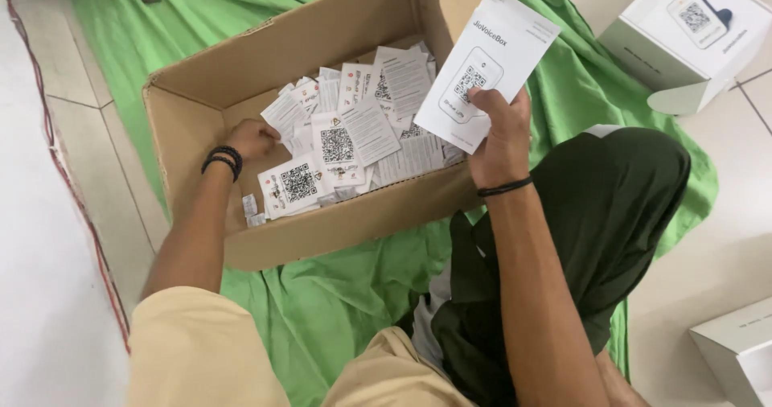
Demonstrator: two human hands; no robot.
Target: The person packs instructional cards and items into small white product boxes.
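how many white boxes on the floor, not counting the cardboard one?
2. One white box lies open at top right, beside the green cloth. Another white box sits at the bottom right corner, cut off by the frame; more may lie out of view.

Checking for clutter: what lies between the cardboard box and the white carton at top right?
Head view: only rumpled green cloth lies between the cardboard box and the white carton, then bare tile.
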